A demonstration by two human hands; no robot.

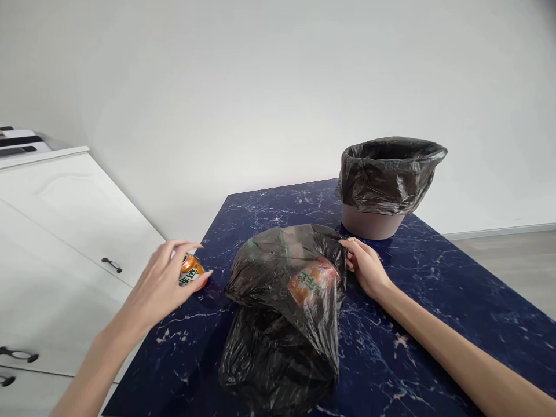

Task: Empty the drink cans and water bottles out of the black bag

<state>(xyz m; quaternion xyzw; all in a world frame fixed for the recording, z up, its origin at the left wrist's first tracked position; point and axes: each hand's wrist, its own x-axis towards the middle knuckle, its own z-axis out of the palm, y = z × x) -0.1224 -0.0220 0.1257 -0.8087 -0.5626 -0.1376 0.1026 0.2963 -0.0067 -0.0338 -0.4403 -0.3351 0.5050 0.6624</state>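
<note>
A black rubbish bag (pixel 278 313) lies on the dark blue marbled table (pixel 434 289). An orange can (pixel 313 281) shows through the thin plastic near the bag's top. My right hand (pixel 365 265) pinches the bag's upper right edge and holds it up. My left hand (pixel 167 281) curls round a second orange can (pixel 190 270) that lies on the table at the bag's left.
A small pinkish bin (pixel 373 223) lined with a black bag (pixel 388 174) stands at the table's far right. A white cabinet (pixel 65 231) with dark handles is close on the left. A plain white wall rises behind; grey floor shows at right.
</note>
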